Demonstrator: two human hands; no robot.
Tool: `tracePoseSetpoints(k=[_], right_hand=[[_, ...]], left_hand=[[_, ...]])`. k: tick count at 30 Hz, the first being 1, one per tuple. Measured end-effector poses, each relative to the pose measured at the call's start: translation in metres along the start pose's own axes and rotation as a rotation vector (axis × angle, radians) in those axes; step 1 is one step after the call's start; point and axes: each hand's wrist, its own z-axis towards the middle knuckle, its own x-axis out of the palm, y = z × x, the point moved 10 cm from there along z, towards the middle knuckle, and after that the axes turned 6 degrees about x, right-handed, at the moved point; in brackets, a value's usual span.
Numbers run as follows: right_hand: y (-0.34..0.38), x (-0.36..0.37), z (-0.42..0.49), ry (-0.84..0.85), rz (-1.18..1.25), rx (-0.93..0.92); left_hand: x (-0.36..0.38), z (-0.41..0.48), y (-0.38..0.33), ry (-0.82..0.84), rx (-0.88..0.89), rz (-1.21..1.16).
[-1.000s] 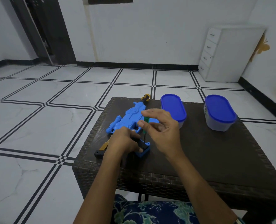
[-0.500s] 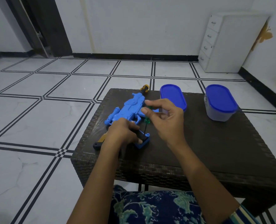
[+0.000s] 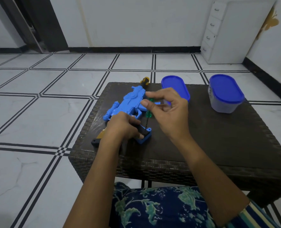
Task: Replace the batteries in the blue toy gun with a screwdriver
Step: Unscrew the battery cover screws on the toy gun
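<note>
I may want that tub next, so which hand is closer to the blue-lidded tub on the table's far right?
Right. The right hand, pinching the green screwdriver, is left of the tub; the left hand grips the toy gun farther left.

Blues on a dark woven counter (image 3: 218, 137)
Blue toy gun (image 3: 129, 104); green screwdriver handle (image 3: 148, 114); blue tub lids (image 3: 175, 87) (image 3: 225, 89) at 1 and 2 o'clock; white floor (image 3: 37, 112) with black lines.
</note>
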Motion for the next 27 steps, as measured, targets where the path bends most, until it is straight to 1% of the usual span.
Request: tracePoseSetpoints(k=[3, 9, 13, 17, 20, 27], right_hand=[[-0.005, -0.007, 0.004, -0.027, -0.015, 0.028], [-0.007, 0.003, 0.003, 0.059, -0.011, 0.025], [-0.008, 0.008, -0.001, 0.083, 0.043, 0.03], [-0.004, 0.001, 0.001, -0.006, 0.009, 0.0], [-0.006, -0.006, 0.004, -0.043, 0.012, 0.026], [-0.013, 0.004, 0.006, 0.073, 0.03, 0.053]], left_hand=[[0.0, 0.002, 0.001, -0.017, -0.001, 0.007], [0.0, 0.003, 0.002, -0.017, -0.005, 0.007], [0.0, 0.001, 0.001, -0.003, -0.006, 0.004], [0.0, 0.0, 0.0, 0.002, 0.004, 0.004], [0.0, 0.001, 0.0, 0.001, 0.009, 0.009], [-0.001, 0.002, 0.0, -0.001, 0.014, 0.013]])
